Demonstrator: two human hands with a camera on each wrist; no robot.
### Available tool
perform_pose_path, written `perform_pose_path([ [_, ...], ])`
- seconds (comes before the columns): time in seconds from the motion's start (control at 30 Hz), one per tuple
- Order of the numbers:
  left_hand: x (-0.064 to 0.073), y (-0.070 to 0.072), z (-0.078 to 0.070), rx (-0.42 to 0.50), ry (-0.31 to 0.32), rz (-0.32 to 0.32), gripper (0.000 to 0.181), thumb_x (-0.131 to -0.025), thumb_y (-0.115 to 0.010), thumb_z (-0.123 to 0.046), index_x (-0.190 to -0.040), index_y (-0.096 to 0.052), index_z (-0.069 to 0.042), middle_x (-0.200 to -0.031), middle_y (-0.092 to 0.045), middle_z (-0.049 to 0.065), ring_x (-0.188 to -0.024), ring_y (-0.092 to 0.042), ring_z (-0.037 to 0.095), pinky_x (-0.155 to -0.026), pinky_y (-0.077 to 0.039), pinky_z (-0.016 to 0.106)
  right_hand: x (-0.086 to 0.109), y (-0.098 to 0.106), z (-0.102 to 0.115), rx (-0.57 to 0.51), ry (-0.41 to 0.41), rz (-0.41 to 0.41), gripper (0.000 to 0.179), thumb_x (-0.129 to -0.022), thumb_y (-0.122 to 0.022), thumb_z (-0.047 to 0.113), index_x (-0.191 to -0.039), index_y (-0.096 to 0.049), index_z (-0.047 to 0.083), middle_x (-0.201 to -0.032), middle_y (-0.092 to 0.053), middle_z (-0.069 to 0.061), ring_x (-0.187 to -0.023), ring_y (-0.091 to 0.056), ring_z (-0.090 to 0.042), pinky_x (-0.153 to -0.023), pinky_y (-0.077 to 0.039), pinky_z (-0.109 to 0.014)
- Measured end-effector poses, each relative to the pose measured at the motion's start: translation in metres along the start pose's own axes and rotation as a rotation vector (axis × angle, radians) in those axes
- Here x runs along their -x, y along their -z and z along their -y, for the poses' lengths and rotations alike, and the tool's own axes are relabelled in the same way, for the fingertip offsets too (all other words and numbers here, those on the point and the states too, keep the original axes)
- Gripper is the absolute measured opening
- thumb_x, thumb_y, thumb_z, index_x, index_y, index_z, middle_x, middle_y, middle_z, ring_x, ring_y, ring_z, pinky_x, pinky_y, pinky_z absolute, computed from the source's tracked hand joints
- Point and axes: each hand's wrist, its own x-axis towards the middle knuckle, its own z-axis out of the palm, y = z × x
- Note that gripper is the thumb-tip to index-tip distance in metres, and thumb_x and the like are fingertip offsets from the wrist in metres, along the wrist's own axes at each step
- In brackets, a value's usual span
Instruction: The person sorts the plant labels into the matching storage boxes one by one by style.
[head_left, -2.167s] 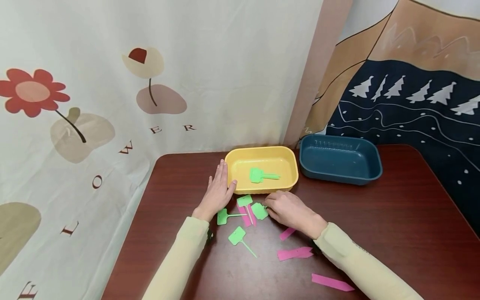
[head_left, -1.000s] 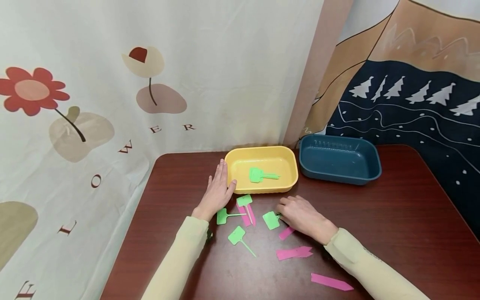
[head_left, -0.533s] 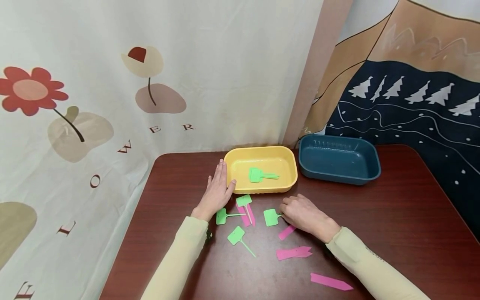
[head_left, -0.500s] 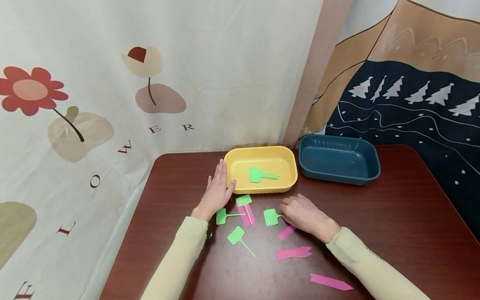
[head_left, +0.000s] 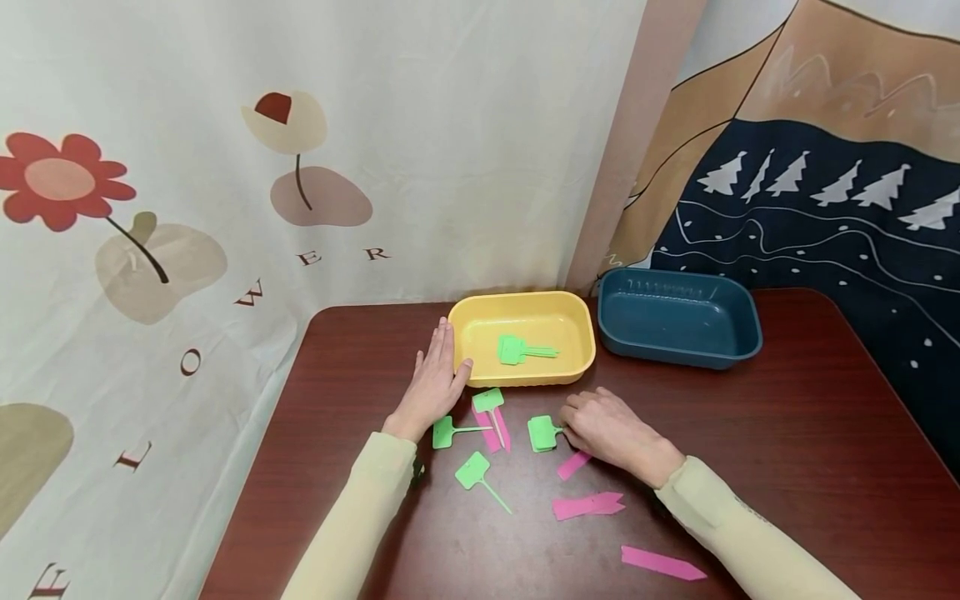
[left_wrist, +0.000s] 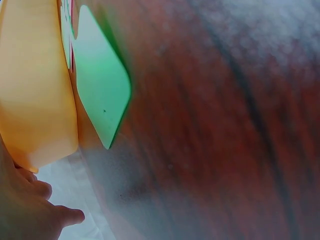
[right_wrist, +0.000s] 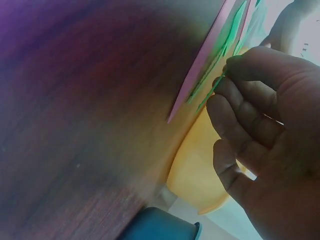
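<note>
My left hand (head_left: pixel 431 387) lies flat with its straight fingers along the left side of a yellow tub (head_left: pixel 523 377). In the left wrist view, my thumb and fingers show close to the tub's corner. My right hand (head_left: pixel 611 429) pinches green plant labels (head_left: pixel 542 434) by their stems, their square heads overlapping and pointing left, low over the table. The right wrist view shows thin green stems between thumb and forefinger. A few more green plant labels (head_left: pixel 472 470) lie loose between the hands, one across pink pointed plant labels (head_left: pixel 505 427).
A small stack of green plant labels (head_left: pixel 513 350) lies inside the yellow tub. To its right stands a dark blue tub (head_left: pixel 678 321). More pink labels (head_left: pixel 587 506) lie on the brown table (head_left: pixel 817 467) near the right forearm. A printed curtain (head_left: pixel 450 150) hangs behind.
My right hand has drawn the pinched green labels right and slightly toward me, away from the loose ones, then held nearly still. The left hand has stayed at the yellow tub.
</note>
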Motion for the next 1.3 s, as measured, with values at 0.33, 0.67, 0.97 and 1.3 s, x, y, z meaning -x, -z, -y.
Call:
perform_pose_path([
  [0.33,0.0,0.001,-0.001,0.004,0.004,0.0,0.077,-0.111,-0.034,-0.044,-0.165,0.002,-0.003,-0.174,0.008,0.008,-0.159,0.002,0.025,-0.123,-0.008,0.063,0.002,0.012,-0.001,0.015,-0.031,-0.052,0.006,-0.087,-0.078,0.013,-0.083,-0.074,0.016,-0.078,-0.064,0.004,-0.073,-0.063,-0.015,-0.068,-0.046,-0.033],
  [0.67,0.0,0.002,-0.002,0.011,-0.006,-0.005,0.076,-0.111,-0.035,-0.042,-0.165,0.001,-0.001,-0.174,0.007,0.01,-0.159,0.0,0.026,-0.122,-0.009,0.064,0.001,0.026,-0.001,-0.002,-0.06,-0.057,0.006,-0.088,-0.082,0.02,-0.088,-0.077,0.016,-0.084,-0.068,0.003,-0.078,-0.064,-0.013,-0.071,-0.046,-0.032],
  [0.97,0.0,0.002,-0.001,-0.003,-0.007,-0.009,0.076,-0.111,-0.034,-0.043,-0.165,0.0,-0.001,-0.174,0.007,0.01,-0.16,-0.001,0.028,-0.122,-0.009,0.064,-0.009,0.04,-0.001,-0.033,-0.087,-0.112,0.007,-0.088,-0.082,0.018,-0.093,-0.076,0.015,-0.089,-0.07,0.003,-0.083,-0.065,-0.015,-0.075,-0.049,-0.036],
  [1.3,-0.001,0.0,0.0,-0.006,-0.015,-0.01,0.077,-0.111,-0.034,-0.044,-0.165,0.0,-0.001,-0.174,0.007,0.01,-0.159,0.002,0.025,-0.122,-0.008,0.064,-0.029,0.05,-0.002,-0.03,-0.085,-0.194,0.007,-0.09,-0.08,0.017,-0.09,-0.075,0.014,-0.086,-0.068,0.001,-0.08,-0.065,-0.017,-0.072,-0.047,-0.036],
])
